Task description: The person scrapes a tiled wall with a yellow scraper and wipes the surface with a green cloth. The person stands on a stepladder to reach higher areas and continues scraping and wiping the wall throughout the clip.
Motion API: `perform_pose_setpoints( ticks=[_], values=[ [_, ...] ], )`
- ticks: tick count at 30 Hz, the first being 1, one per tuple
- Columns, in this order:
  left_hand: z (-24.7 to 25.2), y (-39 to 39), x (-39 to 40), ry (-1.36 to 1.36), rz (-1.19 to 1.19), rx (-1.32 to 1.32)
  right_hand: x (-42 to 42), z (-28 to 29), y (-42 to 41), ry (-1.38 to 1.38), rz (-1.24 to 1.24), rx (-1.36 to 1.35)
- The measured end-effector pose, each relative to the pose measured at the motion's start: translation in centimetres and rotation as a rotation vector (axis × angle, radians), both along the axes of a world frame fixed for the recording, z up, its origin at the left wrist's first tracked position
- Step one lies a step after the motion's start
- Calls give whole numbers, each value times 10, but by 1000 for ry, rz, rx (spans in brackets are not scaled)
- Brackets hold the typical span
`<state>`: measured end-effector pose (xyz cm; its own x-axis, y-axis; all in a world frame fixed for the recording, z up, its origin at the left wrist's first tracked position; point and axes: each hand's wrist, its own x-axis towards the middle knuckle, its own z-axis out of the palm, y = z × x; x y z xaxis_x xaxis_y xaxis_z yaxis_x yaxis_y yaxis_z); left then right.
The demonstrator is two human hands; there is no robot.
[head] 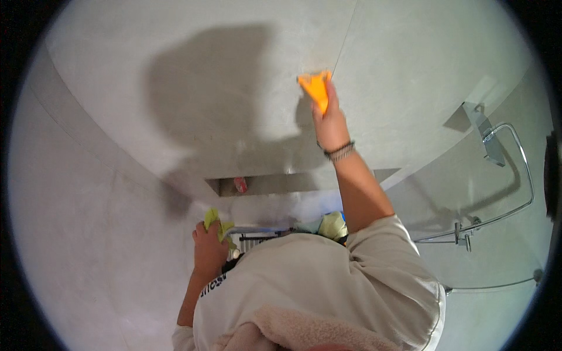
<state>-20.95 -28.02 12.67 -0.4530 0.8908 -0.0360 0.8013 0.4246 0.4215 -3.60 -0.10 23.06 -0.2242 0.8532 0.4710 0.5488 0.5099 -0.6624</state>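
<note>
My right hand (332, 125) is raised and grips an orange scraper (317, 87). The scraper's wide end meets the grey wall (395, 79), close to a thin joint line that runs upward. A dark beaded bracelet circles that wrist. Lower on the left, my left hand (210, 245) is closed around a yellow-green cloth (212, 216), whose folds stick out above and beside the fingers. Just right of this hand is a metal frame (257, 230), mostly hidden by my white shirt.
A recessed niche (281, 184) in the wall holds a red can-like item (240, 184). Pale green cloth (332, 227) lies beyond my chest. On the right, a chrome shower pipe (529, 175) carries a flat shower head (487, 134). A mixer valve (463, 237) sits below it.
</note>
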Motion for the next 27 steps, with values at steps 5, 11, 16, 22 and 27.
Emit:
perform_pose_setpoints(
  ticks=[5, 11, 16, 22, 27],
  values=[
    [-3, -3, -1, -32, -21, 9, 6, -27, -1, -35, 2, 59],
    [3, 0, -1, -25, -26, 45, 14, -43, 7, -82, -3, 145],
    [-5, -7, -2, -2, -35, 62, -22, 54, -3, -7, 62, 96],
    [-4, -8, 0, -13, -19, 68, -16, 0, -4, -85, 37, 11],
    [-4, -8, -2, -9, -30, 57, -24, 47, -4, -93, 40, 66]
  ],
)
